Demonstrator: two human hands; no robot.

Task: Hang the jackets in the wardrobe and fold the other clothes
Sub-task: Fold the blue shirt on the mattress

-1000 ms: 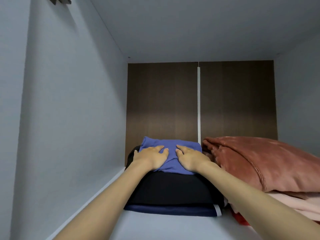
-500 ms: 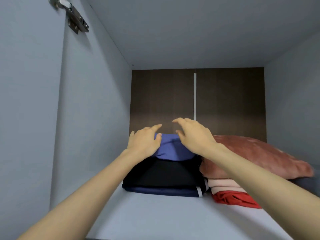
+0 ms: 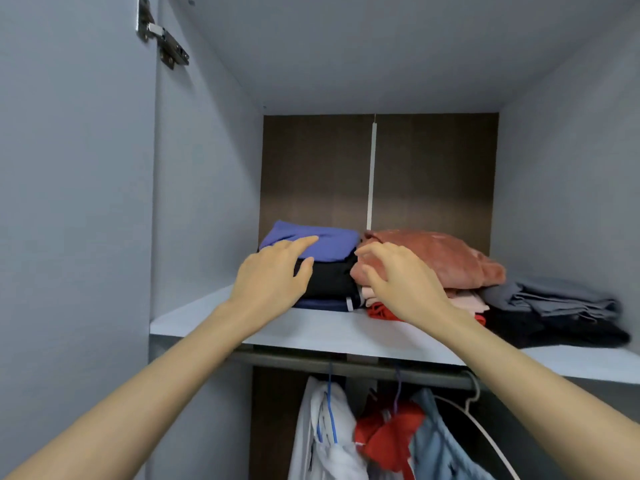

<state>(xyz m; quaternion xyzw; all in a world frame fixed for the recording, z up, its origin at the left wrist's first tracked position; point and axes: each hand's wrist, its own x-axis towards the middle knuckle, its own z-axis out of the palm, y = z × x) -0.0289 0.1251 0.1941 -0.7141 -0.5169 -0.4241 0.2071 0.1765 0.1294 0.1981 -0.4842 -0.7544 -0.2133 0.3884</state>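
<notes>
Our wardrobe shelf [image 3: 311, 332] bears folded piles side by side; jackets [image 3: 325, 427] hang from the rail [image 3: 346, 367] beneath. Topping the left pile, the folded blue top [image 3: 332, 242] lies with its long axis across the shelf, just beyond our left hand [image 3: 273, 275], the nearer one. Our right hand [image 3: 398, 282] hovers before the rust fleece [image 3: 443, 261]. We see both hands' fingers loosely apart, gripping nothing.

The left hand [image 3: 273, 282] hid the left ends of the folded blue top [image 3: 322, 242] and the black garment [image 3: 332, 278] beneath it. The right hand [image 3: 398, 282] covered the front of the pink pile [image 3: 460, 268]. The bottom edge cut off the hanging jackets [image 3: 325, 434], and the right edge cut off the shelf [image 3: 311, 330].
</notes>
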